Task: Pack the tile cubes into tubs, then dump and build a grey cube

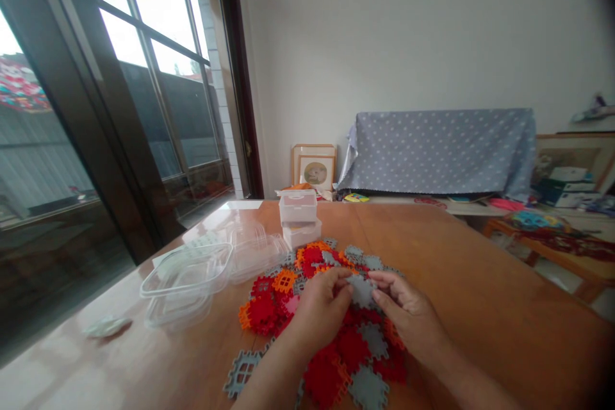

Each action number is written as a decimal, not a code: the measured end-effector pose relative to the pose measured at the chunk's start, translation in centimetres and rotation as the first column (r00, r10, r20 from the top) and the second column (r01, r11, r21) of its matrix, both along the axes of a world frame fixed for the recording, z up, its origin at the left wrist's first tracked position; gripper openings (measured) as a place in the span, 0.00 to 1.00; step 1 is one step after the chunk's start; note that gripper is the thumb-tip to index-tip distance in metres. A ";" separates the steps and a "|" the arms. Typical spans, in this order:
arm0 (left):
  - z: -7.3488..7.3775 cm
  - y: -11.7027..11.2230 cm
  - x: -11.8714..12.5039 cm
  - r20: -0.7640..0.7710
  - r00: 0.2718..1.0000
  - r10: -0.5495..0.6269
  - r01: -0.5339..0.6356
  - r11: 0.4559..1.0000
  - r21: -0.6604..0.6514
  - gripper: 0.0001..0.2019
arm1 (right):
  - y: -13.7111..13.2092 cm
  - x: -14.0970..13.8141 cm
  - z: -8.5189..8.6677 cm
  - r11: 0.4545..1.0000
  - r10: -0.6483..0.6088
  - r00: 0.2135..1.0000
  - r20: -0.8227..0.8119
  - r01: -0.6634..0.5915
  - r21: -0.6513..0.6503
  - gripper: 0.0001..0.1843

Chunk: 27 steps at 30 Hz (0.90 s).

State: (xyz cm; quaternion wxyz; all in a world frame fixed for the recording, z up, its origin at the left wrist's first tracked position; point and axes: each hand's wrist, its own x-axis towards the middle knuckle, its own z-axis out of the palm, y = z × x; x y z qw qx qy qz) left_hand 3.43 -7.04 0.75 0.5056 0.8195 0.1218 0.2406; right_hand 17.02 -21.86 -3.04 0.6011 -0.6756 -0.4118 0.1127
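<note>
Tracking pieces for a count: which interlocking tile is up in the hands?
The grey tile held between the left hand and right hand; the other tiles lie piled on the wooden table.

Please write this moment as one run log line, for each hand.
left hand: holds grey plastic tile | right hand: holds same tile | nearby: red, orange, grey tiles on wooden table, clear plastic containers

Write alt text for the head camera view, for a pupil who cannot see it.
The left hand and right hand hold a grey plastic tile above a heap of red, orange and grey tiles on a wooden table. Clear plastic tubs lie left of the heap, near a window.
</note>
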 end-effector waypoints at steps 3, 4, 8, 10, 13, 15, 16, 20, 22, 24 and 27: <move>-0.1 -0.2 0.3 0.038 0.993 -0.115 0.121 0.956 -0.269 0.12 | -0.3 -0.4 0.5 1.000 -0.008 1.000 0.026 0.009 -0.014 0.18; -0.1 -0.2 0.4 0.054 0.991 -0.119 0.130 0.936 -0.326 0.12 | -0.4 -0.5 0.7 0.999 -0.023 0.998 0.066 0.025 -0.029 0.18; 0.2 -0.2 0.4 0.064 0.997 -0.054 0.077 0.885 -0.460 0.13 | -1.0 -0.6 1.5 0.989 -0.094 0.911 0.402 0.131 -0.065 0.26; 0.5 -0.2 0.3 0.053 0.998 -0.047 0.067 0.857 -0.511 0.14 | -1.2 -0.7 1.9 0.985 -0.095 0.842 0.531 0.155 -0.069 0.30; 0.8 -0.5 0.1 0.047 0.996 -0.076 0.089 0.839 -0.537 0.16 | -1.4 -0.7 2.0 0.982 -0.079 0.799 0.596 0.164 -0.090 0.31; 0.8 -0.7 0.1 0.051 0.994 -0.099 0.111 0.838 -0.534 0.15 | -1.5 -0.8 1.9 0.982 -0.061 0.794 0.605 0.157 -0.107 0.31; 0.8 -0.8 0.1 0.051 0.992 -0.111 0.121 0.837 -0.533 0.15 | -1.5 -0.8 1.8 0.982 -0.048 0.795 0.605 0.147 -0.116 0.32; 0.7 -1.1 0.1 0.022 0.986 -0.166 0.152 0.834 -0.531 0.16 | -2.0 -0.1 2.0 0.983 0.020 0.803 0.595 0.091 -0.157 0.31; 0.6 -1.1 0.2 0.027 0.987 -0.161 0.152 0.844 -0.514 0.18 | -2.7 1.0 2.3 0.978 0.025 0.811 0.585 0.101 -0.182 0.29; 0.5 -0.9 0.2 0.043 0.991 -0.127 0.132 0.869 -0.477 0.19 | -3.7 2.8 2.7 0.965 0.006 0.826 0.563 0.143 -0.220 0.28; 0.2 -0.2 0.2 0.048 0.995 -0.084 0.096 0.917 -0.388 0.18 | -5.4 6.1 2.9 0.935 -0.016 0.858 0.513 0.194 -0.296 0.27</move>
